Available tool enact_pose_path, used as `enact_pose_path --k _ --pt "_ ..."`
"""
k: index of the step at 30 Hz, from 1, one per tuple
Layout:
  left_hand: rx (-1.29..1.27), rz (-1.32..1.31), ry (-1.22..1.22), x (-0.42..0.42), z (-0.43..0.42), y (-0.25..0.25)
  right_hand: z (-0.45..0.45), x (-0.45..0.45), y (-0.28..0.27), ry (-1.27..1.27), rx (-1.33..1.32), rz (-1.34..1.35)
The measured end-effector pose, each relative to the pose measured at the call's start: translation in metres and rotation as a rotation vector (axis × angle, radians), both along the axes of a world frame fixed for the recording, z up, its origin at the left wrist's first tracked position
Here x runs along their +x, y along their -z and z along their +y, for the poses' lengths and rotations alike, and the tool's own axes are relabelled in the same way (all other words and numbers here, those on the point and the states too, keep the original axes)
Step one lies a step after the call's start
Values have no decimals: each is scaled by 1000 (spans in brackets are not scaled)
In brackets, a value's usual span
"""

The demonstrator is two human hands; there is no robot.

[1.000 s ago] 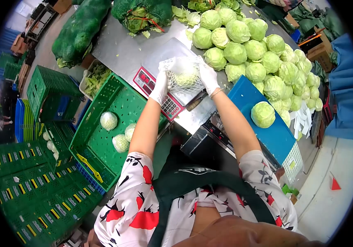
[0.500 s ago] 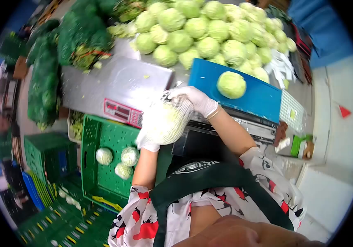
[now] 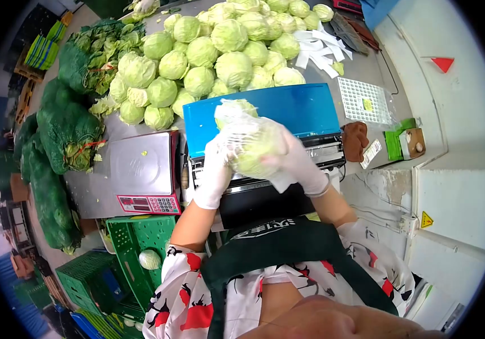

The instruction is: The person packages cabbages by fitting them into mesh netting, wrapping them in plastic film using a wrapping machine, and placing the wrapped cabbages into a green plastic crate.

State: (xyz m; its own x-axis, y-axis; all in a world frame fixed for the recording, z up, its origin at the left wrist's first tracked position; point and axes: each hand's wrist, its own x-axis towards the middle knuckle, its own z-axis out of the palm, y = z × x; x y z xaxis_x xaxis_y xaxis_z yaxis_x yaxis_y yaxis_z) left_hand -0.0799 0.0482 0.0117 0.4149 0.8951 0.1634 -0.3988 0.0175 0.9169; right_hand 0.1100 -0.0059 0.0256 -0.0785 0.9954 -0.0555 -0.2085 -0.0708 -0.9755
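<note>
Gloved left hand [image 3: 215, 174] and right hand [image 3: 303, 165] clasp a round, netted cabbage [image 3: 255, 151] directly between them, neither nearer, no long axis apparent; a blue panel [image 3: 304, 106] sits just beyond the grip.

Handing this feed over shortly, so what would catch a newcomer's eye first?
First, the big heap of green cabbages at the far side of the table. Next, the netted cabbage held between the gloved left hand and right hand, before a blue panel. A red-fronted digital scale sits at left.
</note>
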Motion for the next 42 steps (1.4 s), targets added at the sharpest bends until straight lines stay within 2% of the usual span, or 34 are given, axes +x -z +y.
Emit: enact_pose_path --k 1,2,3,4,6,7,10,12,13,16,17,18,20,22,24,26,28,30,34,41,42 --pt "-117 100 93 4 8 -10 -3 11 5 57 -57 199" --pt "-232 -192 160 5 20 -8 -5 23 11 107 -117 396" --pt "-138 -158 59 8 29 -14 -8 33 17 156 -183 594" --pt "-46 -121 -43 10 37 -19 -9 40 21 229 -164 631" --pt "357 634 -444 7 50 4 -2 51 29 371 -123 704" --pt "498 800 -452 12 51 15 5 55 35 437 -111 617" --pt "635 1110 -419 40 45 41 28 54 60 590 -81 356" --pt "606 1150 -434 44 48 50 39 44 82 649 -74 178" --pt "590 1170 -445 43 51 53 43 39 95 696 -43 -28" --pt "445 1030 -477 21 59 60 36 28 98 713 97 -892" --pt "388 921 -577 12 59 65 34 26 90 673 120 -788" --pt "316 855 -645 -5 59 75 31 29 87 603 15 -654" --pt "29 561 -704 -42 59 89 30 30 106 728 154 -460" --pt "-104 296 -850 -74 57 91 29 30 86 655 67 -459" --pt "-130 341 -954 -110 62 97 32 31 78 570 3 -545" --pt "-61 467 -1026 -135 80 126 41 35 77 472 -35 -714" --pt "-17 582 -1053 -143 93 132 47 29 77 403 -103 -711" --pt "33 844 -1064 -130 100 119 50 20 77 348 -92 -685" --pt "59 987 -963 -106 123 121 46 6 73 351 -54 -743" --pt "24 1414 -632 -114 142 125 47 17 89 307 -15 -554" --pt "25 1230 -610 -124 149 140 47 19 91 270 23 -557"
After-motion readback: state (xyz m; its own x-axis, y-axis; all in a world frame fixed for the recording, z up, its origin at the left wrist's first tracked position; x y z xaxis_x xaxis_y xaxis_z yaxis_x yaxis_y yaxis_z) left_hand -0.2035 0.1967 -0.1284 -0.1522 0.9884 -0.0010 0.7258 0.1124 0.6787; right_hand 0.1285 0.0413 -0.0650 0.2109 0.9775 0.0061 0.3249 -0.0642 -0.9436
